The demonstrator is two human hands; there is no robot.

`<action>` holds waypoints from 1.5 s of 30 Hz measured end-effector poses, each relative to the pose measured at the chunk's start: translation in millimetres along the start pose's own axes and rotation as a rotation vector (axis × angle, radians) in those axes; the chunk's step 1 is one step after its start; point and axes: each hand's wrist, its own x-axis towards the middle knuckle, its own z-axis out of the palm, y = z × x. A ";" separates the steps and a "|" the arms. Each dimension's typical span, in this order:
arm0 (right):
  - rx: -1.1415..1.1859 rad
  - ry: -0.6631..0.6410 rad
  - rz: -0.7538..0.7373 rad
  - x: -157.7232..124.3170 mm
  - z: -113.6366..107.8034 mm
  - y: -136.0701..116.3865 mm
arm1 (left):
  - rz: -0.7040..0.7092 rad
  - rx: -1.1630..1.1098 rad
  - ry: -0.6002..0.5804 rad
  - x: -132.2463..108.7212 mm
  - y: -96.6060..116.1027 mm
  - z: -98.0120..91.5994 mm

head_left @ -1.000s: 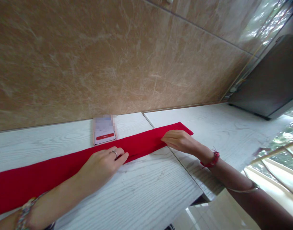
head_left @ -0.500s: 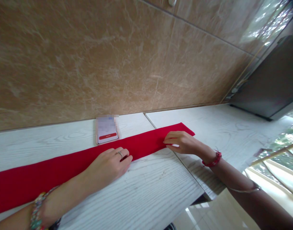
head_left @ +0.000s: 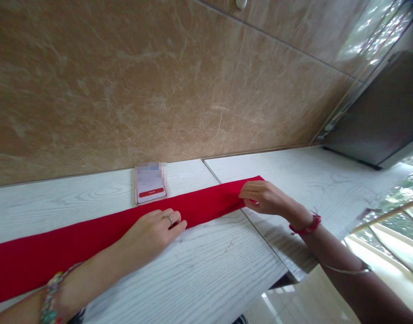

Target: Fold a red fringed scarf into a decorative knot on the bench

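A long strip of folded red cloth runs from the left edge of the head view up to the right. Across its near edge lies my left hand, palm down, with a ring on one finger; its fingers are slightly bent and rest on the fabric. My right hand is at the strip's right end, fingers and thumb brought together on the cloth. It covers most of that end, so only a far corner shows behind the knuckles.
A phone with a lit screen lies just beyond the cloth. The white wood-grain countertop has a seam below the right hand. Behind it rises a brown marbled wall. A dark grey appliance stands at the right.
My right hand has moved slightly to the right along the cloth. The end corner that showed beyond it is now mostly covered. My left hand has stayed in place.
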 end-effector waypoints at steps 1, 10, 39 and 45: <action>0.035 -0.045 0.007 -0.1 0.5 -0.6 | -0.011 -0.040 -0.043 0.9 0.5 0.0; 0.139 -0.151 0.141 -6.4 2.5 6.9 | -0.131 -0.234 -0.141 2.6 -1.5 7.4; -0.209 -0.129 0.195 -88.8 7.4 63.5 | 0.040 -0.354 -0.205 -4.0 -17.6 31.7; -0.286 -0.153 0.152 -84.3 11.6 69.9 | 0.081 -0.384 -0.194 -4.5 -18.4 28.9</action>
